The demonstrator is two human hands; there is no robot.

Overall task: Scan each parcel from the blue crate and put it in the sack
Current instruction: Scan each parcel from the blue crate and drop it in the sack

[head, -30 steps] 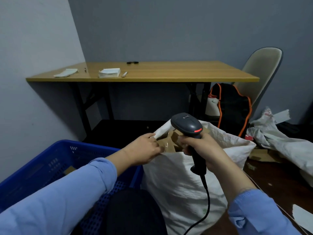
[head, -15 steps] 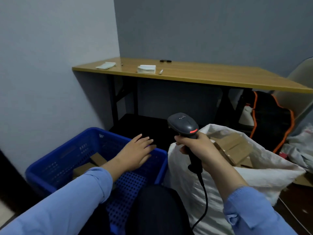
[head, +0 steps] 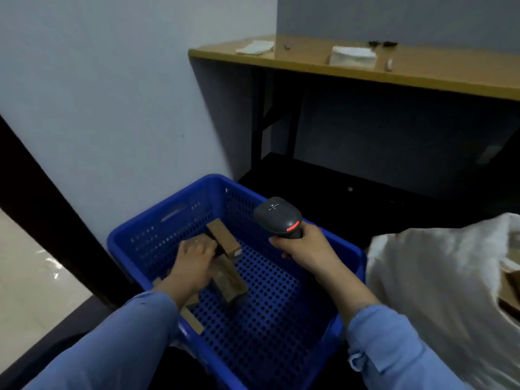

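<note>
The blue crate (head: 346, 249) stands on the floor in front of me with several brown cardboard parcels in its left half. My left hand (head: 194, 263) reaches down into it, and its fingers curl over a small brown parcel (head: 206, 243). A long box (head: 225, 237) lies just right of that parcel, and a flat parcel (head: 232, 284) lies nearer me. My right hand (head: 304, 246) grips the handle of a black barcode scanner (head: 278, 216), held upright over the crate's right side. The white sack (head: 436, 277) stands to the right of the crate.
A wooden table (head: 422, 77) stands behind the crate with papers (head: 353, 56) on top and dark space beneath. The grey wall is close on the left, with a dark door frame (head: 42, 220) beside it. Cardboard (head: 512, 282) shows inside the sack's mouth.
My view has swung left from the sack to the crate. My left hand went from the sack's mouth down into the crate and onto a parcel. The scanner moved over the crate.
</note>
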